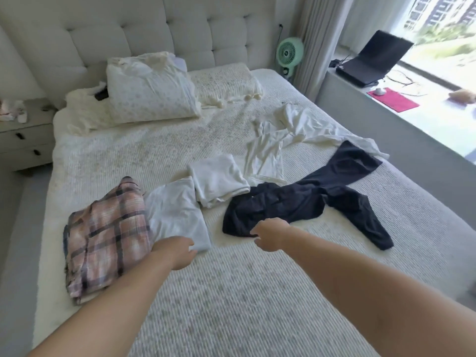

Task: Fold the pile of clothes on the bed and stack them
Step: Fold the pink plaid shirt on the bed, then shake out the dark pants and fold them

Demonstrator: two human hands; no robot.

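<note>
- A nightstand stands at the far left beside the bed, with small pale items on its top.
- A folded plaid garment in pink, white and dark checks lies on the near left part of the bed.
- The left hand reaches out over the near edge of a folded pale blue-white garment, which lies just beside the plaid one and touches it; the fingers are curled down and hidden from view, so I cannot tell whether they pinch the cloth or only rest on it.
- Behind these, a large pillow leans near the tufted headboard.
- A folded white garment lies just behind and to the right of the pale one, its corner touching it.
- The right hand is at the near edge of a crumpled black garment; its fingers are bent loosely, thumb apart, and whether it grips the fabric cannot be told.
- The black garment spreads unfolded, with one long part running up to the right and another trailing down to the right.
- Loose, unfolded white clothes lie farther back, partly under the black garment's upper end.
- A green fan stands by the curtain.
- On the window ledge at the far right sit an open laptop and a red mat.
</note>
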